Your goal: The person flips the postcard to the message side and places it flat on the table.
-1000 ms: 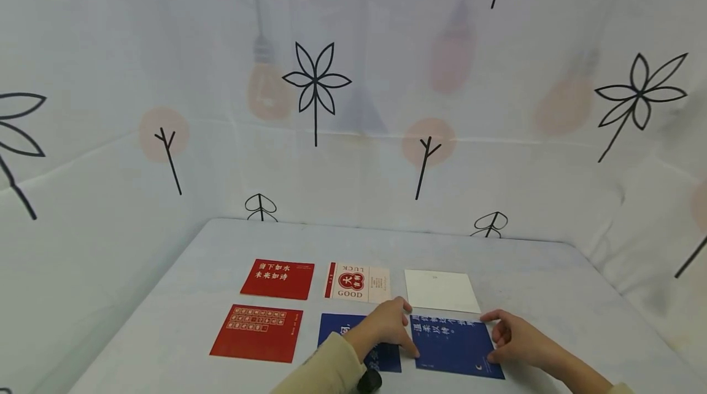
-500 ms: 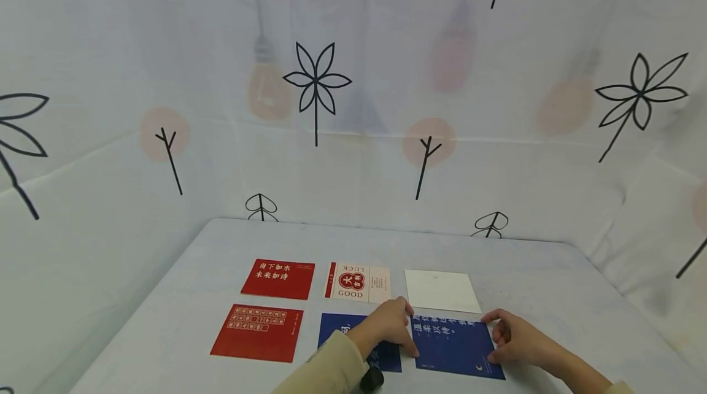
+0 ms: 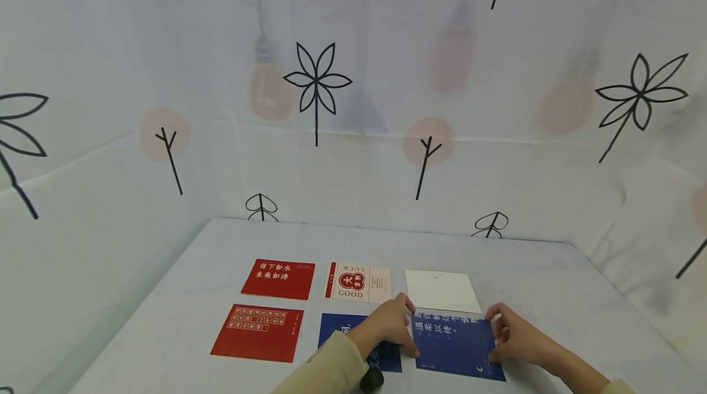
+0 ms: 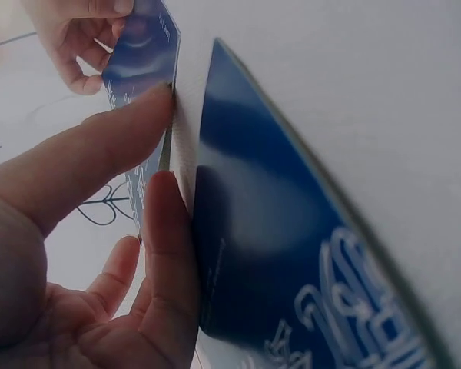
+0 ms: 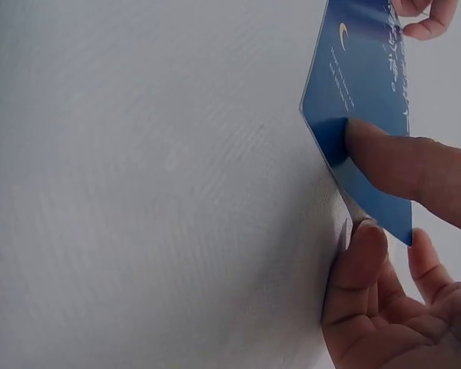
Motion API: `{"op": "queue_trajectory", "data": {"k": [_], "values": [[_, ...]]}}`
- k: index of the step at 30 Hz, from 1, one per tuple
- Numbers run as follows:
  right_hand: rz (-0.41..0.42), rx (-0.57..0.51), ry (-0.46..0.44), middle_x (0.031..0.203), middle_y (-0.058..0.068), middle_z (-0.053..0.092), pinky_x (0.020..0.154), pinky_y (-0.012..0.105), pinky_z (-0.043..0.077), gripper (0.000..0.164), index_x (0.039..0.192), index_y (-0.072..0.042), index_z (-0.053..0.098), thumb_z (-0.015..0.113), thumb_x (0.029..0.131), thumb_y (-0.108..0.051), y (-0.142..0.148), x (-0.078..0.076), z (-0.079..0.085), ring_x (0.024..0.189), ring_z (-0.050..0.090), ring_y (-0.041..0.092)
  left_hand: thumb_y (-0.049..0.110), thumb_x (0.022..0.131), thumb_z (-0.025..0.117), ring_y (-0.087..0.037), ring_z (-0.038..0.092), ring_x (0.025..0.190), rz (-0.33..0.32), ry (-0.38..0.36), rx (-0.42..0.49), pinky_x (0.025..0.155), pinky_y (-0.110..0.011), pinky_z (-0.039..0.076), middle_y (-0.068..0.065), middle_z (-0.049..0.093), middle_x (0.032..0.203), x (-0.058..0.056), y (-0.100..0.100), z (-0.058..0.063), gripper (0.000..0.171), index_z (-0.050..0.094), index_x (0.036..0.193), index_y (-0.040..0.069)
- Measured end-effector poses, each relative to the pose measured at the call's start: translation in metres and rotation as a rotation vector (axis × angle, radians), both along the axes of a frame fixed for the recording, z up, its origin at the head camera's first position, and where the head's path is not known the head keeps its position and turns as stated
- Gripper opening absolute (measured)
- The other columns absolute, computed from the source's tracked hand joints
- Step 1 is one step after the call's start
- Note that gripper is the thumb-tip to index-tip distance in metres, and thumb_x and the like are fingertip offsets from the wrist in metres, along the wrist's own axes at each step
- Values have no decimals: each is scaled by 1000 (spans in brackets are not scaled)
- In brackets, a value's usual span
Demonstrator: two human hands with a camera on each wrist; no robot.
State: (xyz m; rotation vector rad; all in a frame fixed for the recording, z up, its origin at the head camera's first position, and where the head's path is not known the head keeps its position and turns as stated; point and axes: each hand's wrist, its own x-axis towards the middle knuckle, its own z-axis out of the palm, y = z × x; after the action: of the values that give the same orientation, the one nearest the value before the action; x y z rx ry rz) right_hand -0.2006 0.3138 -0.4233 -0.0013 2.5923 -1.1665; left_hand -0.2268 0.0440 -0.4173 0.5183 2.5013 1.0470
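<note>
A blue card with white lettering and a small moon lies at the front right of the table. My left hand holds its left edge, thumb near the lower corner and a finger at the upper one. On the opposite edge my right hand pinches the card; the right wrist view shows the thumb on its face and a finger at the edge. Beneath my left hand is a second blue card, partly hidden by the hand and sleeve. In the left wrist view this second card lies alongside the fingers.
Two red cards lie on the left, one behind the other. A cream GOOD LUCK card and a blank whitish card lie in the back row. The white table meets a patterned cloth behind and at the sides.
The right hand's upper fingers have shifted slightly up and right, and the blue card's upper edge has moved a little with them. The left fingertip is slightly higher. Other cards stay put.
</note>
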Motion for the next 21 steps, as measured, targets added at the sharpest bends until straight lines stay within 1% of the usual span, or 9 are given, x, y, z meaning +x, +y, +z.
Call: {"op": "queue_trajectory", "data": {"k": [6, 9, 12, 14, 16, 18, 21], "values": [[-23, 9, 9, 80, 7, 49, 62, 33, 39, 67, 111, 1, 37, 80, 59, 6, -1, -1, 1, 70, 49, 20, 8, 61, 87, -14, 50, 67, -26, 23, 21, 64, -30, 46, 3, 53, 77, 1, -1, 0, 58, 49, 104, 12], [-36, 39, 28, 79, 6, 52, 62, 33, 40, 69, 114, 2, 38, 81, 60, 3, 0, -1, 1, 69, 49, 20, 7, 63, 85, -13, 50, 64, -40, 18, 53, 62, -30, 45, 3, 54, 73, 0, -3, 0, 56, 48, 104, 12], [-65, 72, 45, 77, 5, 54, 62, 32, 40, 70, 116, 2, 41, 83, 59, -1, 0, -2, 1, 69, 50, 19, 5, 65, 83, -13, 51, 61, -39, 12, 90, 60, -29, 45, 4, 56, 70, 0, -3, -2, 53, 47, 104, 11], [-79, 98, 45, 76, 4, 55, 62, 32, 40, 65, 113, 3, 46, 83, 60, -4, -1, -2, 2, 69, 50, 19, 4, 66, 83, -13, 52, 60, -32, 13, 118, 60, -29, 45, 3, 56, 69, 0, -3, -4, 52, 47, 104, 11], [-94, 123, 44, 73, 3, 56, 63, 32, 41, 56, 106, 2, 51, 84, 60, -6, -1, -2, 3, 70, 51, 18, 4, 67, 82, -13, 52, 60, -17, 12, 147, 60, -28, 45, 3, 56, 69, 0, -3, -6, 52, 48, 105, 12], [-90, 139, 44, 72, 2, 56, 62, 31, 42, 47, 98, 1, 55, 84, 62, -9, 0, -1, 3, 70, 51, 17, 3, 67, 81, -13, 52, 60, 0, 5, 177, 60, -28, 45, 4, 56, 69, 0, -4, -7, 52, 47, 106, 12], [-78, 127, 45, 70, 2, 57, 61, 31, 45, 36, 90, 0, 58, 82, 66, -11, 2, 0, 4, 69, 52, 17, 3, 69, 80, -13, 55, 59, 28, -16, 215, 61, -29, 46, 3, 58, 69, 1, -4, -9, 51, 46, 107, 11]]}}
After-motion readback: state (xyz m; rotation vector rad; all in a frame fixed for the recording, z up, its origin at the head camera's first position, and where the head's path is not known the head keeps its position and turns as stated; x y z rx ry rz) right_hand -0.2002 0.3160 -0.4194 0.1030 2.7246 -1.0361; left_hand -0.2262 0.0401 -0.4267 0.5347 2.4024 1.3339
